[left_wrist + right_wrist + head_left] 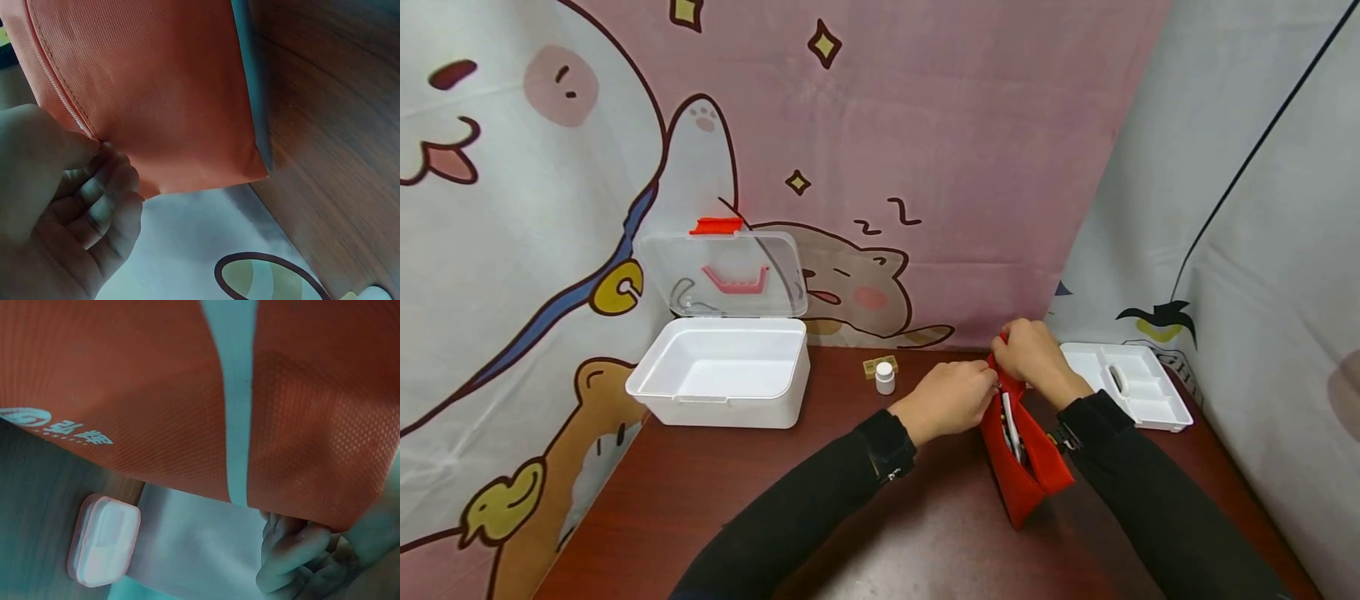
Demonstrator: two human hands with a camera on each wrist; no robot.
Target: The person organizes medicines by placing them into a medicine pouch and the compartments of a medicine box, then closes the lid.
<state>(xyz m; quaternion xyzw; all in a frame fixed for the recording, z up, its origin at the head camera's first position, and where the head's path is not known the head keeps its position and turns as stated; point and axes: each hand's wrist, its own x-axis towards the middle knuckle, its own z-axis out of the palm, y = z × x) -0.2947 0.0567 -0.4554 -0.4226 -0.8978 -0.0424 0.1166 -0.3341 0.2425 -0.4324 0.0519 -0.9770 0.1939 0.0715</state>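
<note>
A red zippered pouch [1018, 492] stands tilted on the table, its zip opening facing up. White and dark slim items [1011, 427] show inside. With thumb and fingers my left hand [951, 402] pinches the zip near the pouch's far end; the slider itself is covered. In the left wrist view, the zip's teeth [65, 100] run up to that left hand [69, 200]. My right hand [1036, 360] grips the far top corner. The right wrist view shows curled fingers of the right hand [300, 556] at the pouch's corner, beside its pale stripe [237, 425].
A white box [722, 412] with its clear lid [662, 267] raised stands at the left. Between it and the pouch are a small white bottle [885, 379] and a gold-coloured piece [870, 367]. A divided white tray [1150, 408] lies behind the right forearm. Patterned cloth [962, 167] hangs behind.
</note>
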